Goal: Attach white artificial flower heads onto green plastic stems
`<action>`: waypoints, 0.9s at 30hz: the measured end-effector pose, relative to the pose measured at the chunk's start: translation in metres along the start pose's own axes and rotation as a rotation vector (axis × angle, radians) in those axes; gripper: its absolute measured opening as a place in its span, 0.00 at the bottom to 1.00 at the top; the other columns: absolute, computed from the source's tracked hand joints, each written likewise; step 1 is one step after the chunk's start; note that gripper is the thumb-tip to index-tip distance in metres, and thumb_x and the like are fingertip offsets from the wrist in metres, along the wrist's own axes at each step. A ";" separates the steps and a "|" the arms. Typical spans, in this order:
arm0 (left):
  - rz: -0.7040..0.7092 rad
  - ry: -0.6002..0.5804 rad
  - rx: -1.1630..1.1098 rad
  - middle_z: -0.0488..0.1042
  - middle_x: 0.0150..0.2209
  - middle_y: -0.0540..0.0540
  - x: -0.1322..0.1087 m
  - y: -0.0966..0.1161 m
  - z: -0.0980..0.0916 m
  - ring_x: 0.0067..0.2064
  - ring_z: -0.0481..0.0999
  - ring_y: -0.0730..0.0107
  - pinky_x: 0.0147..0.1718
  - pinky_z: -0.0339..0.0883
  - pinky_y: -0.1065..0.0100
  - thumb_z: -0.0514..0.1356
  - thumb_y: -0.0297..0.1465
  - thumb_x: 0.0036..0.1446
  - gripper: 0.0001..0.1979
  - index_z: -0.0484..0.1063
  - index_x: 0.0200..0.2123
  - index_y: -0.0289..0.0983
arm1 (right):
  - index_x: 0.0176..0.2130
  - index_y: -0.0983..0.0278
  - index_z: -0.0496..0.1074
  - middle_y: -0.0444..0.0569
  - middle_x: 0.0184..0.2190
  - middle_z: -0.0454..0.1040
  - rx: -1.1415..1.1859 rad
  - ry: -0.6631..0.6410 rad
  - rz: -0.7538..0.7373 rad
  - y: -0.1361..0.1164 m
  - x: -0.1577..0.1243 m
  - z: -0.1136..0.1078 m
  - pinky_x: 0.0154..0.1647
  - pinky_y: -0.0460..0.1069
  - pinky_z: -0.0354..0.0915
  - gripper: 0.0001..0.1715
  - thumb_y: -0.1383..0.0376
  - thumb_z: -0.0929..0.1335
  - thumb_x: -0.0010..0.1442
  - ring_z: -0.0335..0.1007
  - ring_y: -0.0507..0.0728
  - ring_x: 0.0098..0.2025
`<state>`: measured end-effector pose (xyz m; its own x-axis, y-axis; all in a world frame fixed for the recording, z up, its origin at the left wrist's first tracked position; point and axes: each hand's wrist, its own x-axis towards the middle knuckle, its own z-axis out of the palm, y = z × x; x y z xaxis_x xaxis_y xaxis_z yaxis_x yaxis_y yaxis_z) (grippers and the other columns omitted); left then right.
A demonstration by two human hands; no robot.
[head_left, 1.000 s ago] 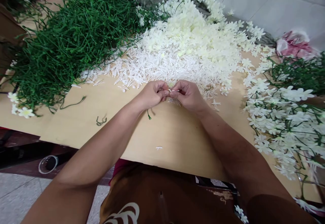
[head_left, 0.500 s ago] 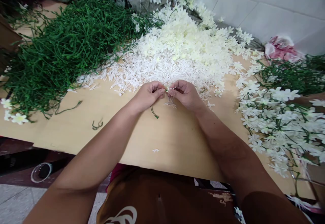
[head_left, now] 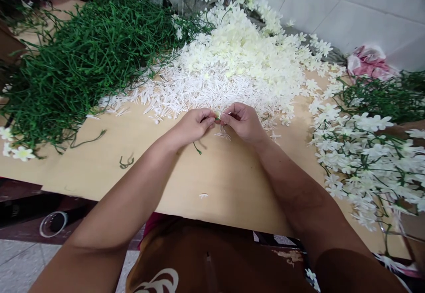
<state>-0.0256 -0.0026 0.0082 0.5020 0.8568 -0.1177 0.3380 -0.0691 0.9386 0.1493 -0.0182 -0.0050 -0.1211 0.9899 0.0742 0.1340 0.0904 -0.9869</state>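
Observation:
My left hand [head_left: 194,126] and my right hand [head_left: 243,122] meet fingertip to fingertip over a wooden table [head_left: 226,173]. My left hand pinches a thin green stem [head_left: 197,148] whose end hangs below the fist. My right hand presses a small pale flower piece [head_left: 218,116] against the stem's tip. Just beyond my fingers lies a spread of small white plastic stamens [head_left: 199,91], and behind it a heap of cream fabric petals [head_left: 245,49].
A big tangle of green stems [head_left: 86,54] fills the left of the table. Finished white flowers on stems [head_left: 368,156] pile up at the right. A pink bag [head_left: 368,60] sits at the far right, a tape roll [head_left: 52,223] on the floor at lower left.
My hands stay together at the same spot. The hanging end of the green stem has drawn up closer to my left fist, and the white piece sits tighter between my fingertips.

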 end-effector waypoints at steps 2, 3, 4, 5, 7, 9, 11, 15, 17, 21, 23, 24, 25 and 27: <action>0.007 -0.032 -0.012 0.70 0.27 0.50 0.000 -0.001 -0.002 0.30 0.67 0.74 0.33 0.60 0.69 0.55 0.30 0.56 0.07 0.71 0.30 0.34 | 0.26 0.63 0.68 0.43 0.22 0.74 -0.009 -0.002 0.001 -0.001 0.000 0.000 0.30 0.49 0.67 0.20 0.53 0.76 0.45 0.70 0.51 0.26; 0.006 -0.032 -0.011 0.70 0.26 0.50 0.000 -0.001 -0.002 0.30 0.66 0.75 0.33 0.59 0.69 0.55 0.30 0.56 0.07 0.71 0.31 0.34 | 0.26 0.63 0.68 0.43 0.23 0.74 -0.017 -0.005 0.000 -0.002 0.000 0.000 0.30 0.49 0.66 0.20 0.52 0.76 0.45 0.69 0.51 0.26; 0.002 -0.019 -0.006 0.69 0.26 0.51 0.000 0.000 -0.002 0.30 0.66 0.75 0.33 0.59 0.70 0.55 0.30 0.56 0.07 0.71 0.30 0.34 | 0.26 0.63 0.68 0.43 0.22 0.74 -0.027 -0.007 -0.003 -0.002 0.000 0.001 0.29 0.49 0.66 0.21 0.52 0.76 0.45 0.68 0.51 0.26; -0.003 0.006 -0.002 0.68 0.25 0.51 0.000 0.001 -0.001 0.29 0.64 0.75 0.32 0.58 0.70 0.55 0.30 0.55 0.07 0.70 0.28 0.34 | 0.26 0.63 0.68 0.43 0.22 0.73 -0.038 -0.005 -0.006 -0.003 0.000 0.000 0.29 0.48 0.65 0.21 0.52 0.76 0.45 0.67 0.50 0.25; -0.014 0.068 -0.025 0.67 0.24 0.52 0.000 0.003 -0.001 0.28 0.63 0.76 0.32 0.58 0.70 0.56 0.29 0.54 0.06 0.68 0.27 0.34 | 0.27 0.62 0.68 0.42 0.22 0.72 -0.055 0.007 -0.013 -0.003 0.000 0.000 0.28 0.48 0.63 0.21 0.51 0.75 0.46 0.65 0.50 0.25; -0.022 0.092 -0.098 0.70 0.27 0.51 -0.001 0.005 0.000 0.30 0.65 0.75 0.33 0.59 0.70 0.58 0.31 0.53 0.05 0.69 0.30 0.34 | 0.28 0.62 0.68 0.42 0.22 0.70 -0.061 0.025 -0.025 -0.004 0.000 0.001 0.28 0.48 0.62 0.21 0.50 0.75 0.46 0.65 0.50 0.26; -0.024 0.072 -0.168 0.72 0.30 0.50 -0.002 0.006 0.000 0.31 0.68 0.74 0.34 0.61 0.70 0.61 0.32 0.51 0.07 0.70 0.32 0.34 | 0.28 0.62 0.68 0.41 0.23 0.69 -0.065 0.032 -0.035 -0.005 -0.001 0.002 0.28 0.47 0.62 0.22 0.49 0.75 0.46 0.64 0.50 0.26; -0.015 0.075 -0.188 0.69 0.26 0.52 -0.002 0.004 0.000 0.29 0.66 0.76 0.31 0.59 0.71 0.59 0.30 0.52 0.05 0.69 0.30 0.34 | 0.28 0.62 0.68 0.41 0.23 0.68 -0.087 0.011 -0.048 -0.009 -0.005 0.007 0.25 0.46 0.60 0.24 0.48 0.76 0.43 0.60 0.48 0.25; -0.015 0.085 -0.185 0.66 0.24 0.53 -0.002 0.004 0.000 0.28 0.64 0.77 0.30 0.57 0.72 0.58 0.28 0.53 0.03 0.67 0.28 0.34 | 0.29 0.62 0.67 0.41 0.24 0.68 -0.067 -0.013 -0.041 -0.012 -0.006 0.009 0.24 0.45 0.61 0.25 0.49 0.77 0.43 0.60 0.47 0.24; 0.010 0.111 -0.223 0.63 0.24 0.54 0.000 0.004 -0.001 0.27 0.62 0.78 0.29 0.57 0.73 0.56 0.27 0.53 0.04 0.64 0.26 0.35 | 0.33 0.62 0.68 0.41 0.26 0.70 0.103 -0.085 0.026 -0.017 -0.007 0.006 0.28 0.46 0.69 0.27 0.48 0.76 0.43 0.67 0.48 0.27; 0.046 0.120 -0.230 0.65 0.25 0.53 0.001 0.003 -0.002 0.28 0.63 0.78 0.31 0.58 0.73 0.56 0.27 0.54 0.04 0.64 0.27 0.35 | 0.34 0.63 0.68 0.42 0.28 0.72 0.165 -0.123 0.069 -0.018 -0.006 0.004 0.31 0.47 0.71 0.26 0.49 0.76 0.44 0.70 0.48 0.28; 0.065 0.115 -0.221 0.66 0.26 0.52 0.001 0.003 -0.002 0.29 0.64 0.77 0.32 0.59 0.73 0.56 0.28 0.54 0.04 0.64 0.28 0.35 | 0.34 0.63 0.68 0.42 0.28 0.72 0.174 -0.133 0.091 -0.018 -0.006 0.004 0.31 0.47 0.71 0.24 0.51 0.76 0.45 0.70 0.48 0.28; 0.082 0.107 -0.204 0.66 0.26 0.52 0.001 0.002 -0.001 0.30 0.64 0.76 0.33 0.60 0.73 0.56 0.28 0.54 0.04 0.65 0.28 0.35 | 0.33 0.64 0.68 0.42 0.27 0.73 0.176 -0.136 0.112 -0.018 -0.006 0.003 0.30 0.47 0.71 0.22 0.53 0.76 0.45 0.71 0.48 0.27; 0.116 0.088 -0.154 0.68 0.27 0.51 0.001 0.002 -0.001 0.32 0.66 0.75 0.34 0.60 0.72 0.56 0.29 0.53 0.03 0.66 0.29 0.35 | 0.31 0.64 0.68 0.41 0.24 0.73 0.169 -0.129 0.149 -0.018 -0.005 0.003 0.28 0.46 0.71 0.18 0.58 0.76 0.47 0.70 0.48 0.26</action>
<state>-0.0254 -0.0012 0.0100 0.4568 0.8894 0.0164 0.1530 -0.0967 0.9835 0.1442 -0.0256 0.0116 -0.2383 0.9677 -0.0824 -0.0047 -0.0860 -0.9963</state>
